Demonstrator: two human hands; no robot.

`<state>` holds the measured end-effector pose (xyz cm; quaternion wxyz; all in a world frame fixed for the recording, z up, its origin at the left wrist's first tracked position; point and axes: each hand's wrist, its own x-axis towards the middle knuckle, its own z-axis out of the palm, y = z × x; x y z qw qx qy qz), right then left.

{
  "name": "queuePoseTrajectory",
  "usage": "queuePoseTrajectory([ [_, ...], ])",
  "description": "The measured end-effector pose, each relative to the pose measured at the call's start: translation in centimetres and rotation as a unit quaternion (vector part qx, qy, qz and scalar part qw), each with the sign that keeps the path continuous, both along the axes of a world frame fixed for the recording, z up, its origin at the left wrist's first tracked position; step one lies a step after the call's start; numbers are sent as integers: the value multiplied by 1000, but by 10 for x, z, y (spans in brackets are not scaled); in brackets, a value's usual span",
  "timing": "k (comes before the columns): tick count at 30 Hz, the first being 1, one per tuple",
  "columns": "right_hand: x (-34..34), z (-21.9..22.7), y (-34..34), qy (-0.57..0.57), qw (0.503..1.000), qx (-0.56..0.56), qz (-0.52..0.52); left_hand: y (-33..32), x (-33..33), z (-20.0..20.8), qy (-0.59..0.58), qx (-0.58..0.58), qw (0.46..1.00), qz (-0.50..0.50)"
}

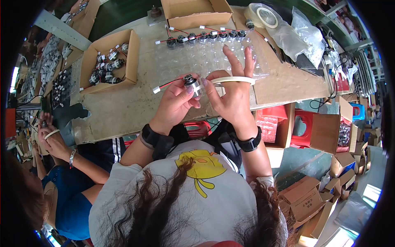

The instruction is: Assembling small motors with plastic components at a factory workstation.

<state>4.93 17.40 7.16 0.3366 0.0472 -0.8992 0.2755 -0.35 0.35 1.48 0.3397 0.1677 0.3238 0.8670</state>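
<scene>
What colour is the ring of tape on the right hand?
The ring of tape is creamy white, seen best in the head view.

Motor in left hand, tape roll, right hand

A workshop or factory assembly area. A long worktable crosses the upper half of the frame, carrying a row of small wired parts and, at upper left, an open cardboard box of similar ones. A second person (in a blue top) is at far left; more cartons crowd the lower right.
</scene>
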Motion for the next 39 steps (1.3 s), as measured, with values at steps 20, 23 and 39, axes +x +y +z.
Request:
queuePoseTrajectory([
  [20,1,-3,4,21,998,58,-26,-2,-2,4,43,-113,991,51],
  [23,1,-3,4,39,991,110,-57,-1,1,13,132,-171,972,94],
  [39,-5,-16,7,-25,997,-45,49,3,-7,-6,-33,13,999,-8],
])
